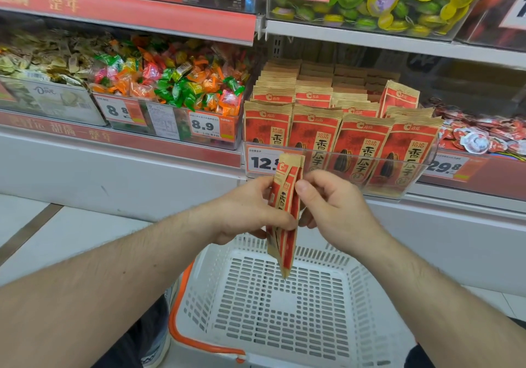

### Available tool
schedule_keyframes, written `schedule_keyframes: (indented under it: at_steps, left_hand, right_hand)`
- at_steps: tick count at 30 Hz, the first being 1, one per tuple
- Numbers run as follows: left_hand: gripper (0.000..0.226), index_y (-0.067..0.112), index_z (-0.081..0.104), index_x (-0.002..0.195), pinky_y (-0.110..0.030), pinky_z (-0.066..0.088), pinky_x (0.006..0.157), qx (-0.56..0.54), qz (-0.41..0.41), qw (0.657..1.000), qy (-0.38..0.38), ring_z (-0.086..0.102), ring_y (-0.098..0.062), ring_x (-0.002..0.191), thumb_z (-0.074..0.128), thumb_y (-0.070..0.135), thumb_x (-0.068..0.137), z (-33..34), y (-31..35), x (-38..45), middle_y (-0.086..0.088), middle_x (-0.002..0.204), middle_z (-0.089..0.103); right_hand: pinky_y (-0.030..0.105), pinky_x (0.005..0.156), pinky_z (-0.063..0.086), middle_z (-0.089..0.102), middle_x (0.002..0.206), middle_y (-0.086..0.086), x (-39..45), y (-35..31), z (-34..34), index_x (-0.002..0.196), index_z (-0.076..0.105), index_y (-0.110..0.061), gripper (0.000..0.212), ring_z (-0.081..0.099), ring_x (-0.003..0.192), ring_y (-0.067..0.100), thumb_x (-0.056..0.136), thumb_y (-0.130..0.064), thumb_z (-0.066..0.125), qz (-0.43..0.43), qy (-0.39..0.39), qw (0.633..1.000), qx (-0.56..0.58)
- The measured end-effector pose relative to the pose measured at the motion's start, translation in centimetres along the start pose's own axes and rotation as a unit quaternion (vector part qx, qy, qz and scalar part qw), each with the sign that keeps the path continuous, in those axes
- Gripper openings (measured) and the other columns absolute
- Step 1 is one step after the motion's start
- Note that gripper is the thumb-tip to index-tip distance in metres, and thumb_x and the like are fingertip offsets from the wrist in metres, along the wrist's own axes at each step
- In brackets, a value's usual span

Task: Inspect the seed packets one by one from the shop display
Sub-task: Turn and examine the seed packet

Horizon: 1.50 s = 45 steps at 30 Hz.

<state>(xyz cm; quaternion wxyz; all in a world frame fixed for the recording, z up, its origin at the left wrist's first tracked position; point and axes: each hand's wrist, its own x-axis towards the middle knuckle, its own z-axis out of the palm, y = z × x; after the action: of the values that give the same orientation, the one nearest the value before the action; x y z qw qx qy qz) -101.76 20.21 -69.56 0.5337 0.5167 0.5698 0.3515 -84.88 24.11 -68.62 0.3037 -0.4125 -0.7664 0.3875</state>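
A red and tan seed packet (pixel 287 196) hangs upright and edge-on between both hands, above the basket. My left hand (pixel 247 211) grips it from the left, thumb across its front. My right hand (pixel 330 202) pinches its right edge with thumb and curled fingers. It may be more than one packet pressed together; I cannot tell. Behind them, rows of the same seed packets (pixel 361 145) stand upright in a clear display bin (pixel 421 174) on the lower shelf.
A white shopping basket (pixel 367 290) with an orange handle (pixel 182 336) sits on the floor under my hands. Left of the seed bin is a bin of wrapped candies (pixel 170 83); to its right lie small red packs (pixel 484 137). Price tags line the shelf edge.
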Motion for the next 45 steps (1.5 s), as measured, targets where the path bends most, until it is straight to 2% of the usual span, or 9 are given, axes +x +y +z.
schedule_keyframes:
  at_steps: [3, 8, 12, 18, 26, 30, 33, 37, 45]
  left_hand:
    - [0.053, 0.021, 0.060, 0.115, -0.047, 0.054, 0.080, -0.030, 0.003, 1.000, -0.001, 0.069, -0.028, 0.101, 0.072, 0.028, 0.064, 0.3, -0.2, 0.2, -0.005, 0.104, 0.072]
    - [0.033, 0.011, 0.065, 0.105, -0.055, 0.048, 0.084, -0.135, 0.036, 0.989, -0.042, 0.064, -0.030, 0.092, 0.058, 0.025, 0.075, -0.1, 0.0, 0.5, -0.017, 0.088, 0.067]
    - [0.039, -0.002, 0.063, 0.095, -0.045, 0.053, 0.077, -0.185, 0.037, 0.975, -0.118, 0.066, -0.033, 0.083, 0.057, 0.029, 0.072, -0.4, -0.1, 0.6, -0.024, 0.087, 0.066]
    - [0.037, 0.002, 0.067, 0.087, -0.043, 0.053, 0.076, -0.202, 0.028, 0.969, -0.139, 0.066, -0.033, 0.084, 0.060, 0.033, 0.069, -0.4, -0.2, 0.7, -0.024, 0.088, 0.067]
    - [0.017, 0.008, 0.066, 0.084, -0.054, 0.054, 0.080, -0.221, -0.001, 0.975, -0.035, 0.068, -0.024, 0.078, 0.063, 0.021, 0.075, -0.6, 0.6, 0.2, -0.008, 0.080, 0.069]
    - [0.015, 0.013, 0.059, 0.080, -0.046, 0.057, 0.064, -0.268, -0.003, 0.963, 0.018, 0.062, -0.023, 0.073, 0.050, 0.017, 0.091, -1.1, 0.8, 0.5, 0.000, 0.070, 0.064]
    - [0.020, 0.015, 0.062, 0.077, -0.050, 0.055, 0.072, -0.273, 0.003, 0.961, 0.030, 0.061, -0.027, 0.080, 0.051, 0.018, 0.093, -1.2, 0.7, 0.7, 0.001, 0.072, 0.064]
    - [0.028, 0.018, 0.065, 0.069, -0.056, 0.053, 0.079, -0.270, -0.007, 0.962, 0.039, 0.058, -0.031, 0.091, 0.052, 0.019, 0.094, -1.0, 0.4, 0.8, 0.001, 0.073, 0.066]
    - [0.022, 0.015, 0.063, 0.078, -0.056, 0.055, 0.079, -0.274, -0.033, 0.961, 0.022, 0.062, -0.025, 0.081, 0.052, 0.023, 0.095, -1.0, 0.3, 0.9, -0.001, 0.075, 0.066]
  right_hand:
    - [0.042, 0.059, 0.055, 0.065, 0.063, 0.003, 0.0, 0.2, 0.2, 0.078, 0.060, -0.010, 0.025, 0.066, 0.054, 0.012, 0.100, -0.018, 0.050, -0.006, -0.002, 1.000, -0.014]
    - [0.025, 0.048, 0.045, 0.061, 0.053, -0.002, 0.1, -0.5, 0.4, 0.072, 0.055, -0.011, 0.032, 0.057, 0.045, 0.014, 0.102, -0.008, 0.045, 0.039, -0.053, 0.993, 0.097]
    - [0.031, 0.047, 0.043, 0.061, 0.058, 0.009, 0.1, -0.9, 0.2, 0.072, 0.054, -0.006, 0.032, 0.053, 0.043, 0.017, 0.102, -0.004, 0.044, 0.030, -0.067, 0.984, 0.161]
    - [0.028, 0.045, 0.043, 0.061, 0.058, 0.010, 0.1, -0.9, 0.1, 0.071, 0.054, -0.007, 0.033, 0.053, 0.041, 0.017, 0.101, -0.003, 0.044, 0.032, -0.073, 0.980, 0.181]
    - [0.032, 0.052, 0.049, 0.065, 0.064, 0.013, -0.1, -0.8, -0.4, 0.073, 0.061, -0.005, 0.030, 0.062, 0.050, 0.020, 0.098, -0.021, 0.055, 0.019, -0.071, 0.996, 0.054]
    - [0.042, 0.057, 0.050, 0.060, 0.059, 0.016, -0.5, -0.9, -1.2, 0.063, 0.060, -0.005, 0.037, 0.058, 0.058, 0.033, 0.085, -0.033, 0.070, 0.020, -0.145, 0.982, -0.115]
    - [0.046, 0.064, 0.056, 0.066, 0.060, 0.008, -0.6, -0.9, -1.2, 0.063, 0.060, -0.009, 0.036, 0.066, 0.059, 0.024, 0.088, -0.033, 0.065, 0.032, -0.194, 0.966, -0.168]
    - [0.048, 0.070, 0.057, 0.070, 0.070, 0.010, -0.6, -1.0, -1.2, 0.074, 0.063, -0.004, 0.034, 0.069, 0.063, 0.011, 0.098, -0.027, 0.056, 0.038, -0.241, 0.954, -0.172]
    - [0.041, 0.071, 0.056, 0.073, 0.079, 0.015, -0.6, -1.1, -1.7, 0.083, 0.067, 0.003, 0.031, 0.066, 0.068, 0.019, 0.102, -0.013, 0.049, 0.070, -0.281, 0.956, -0.054]
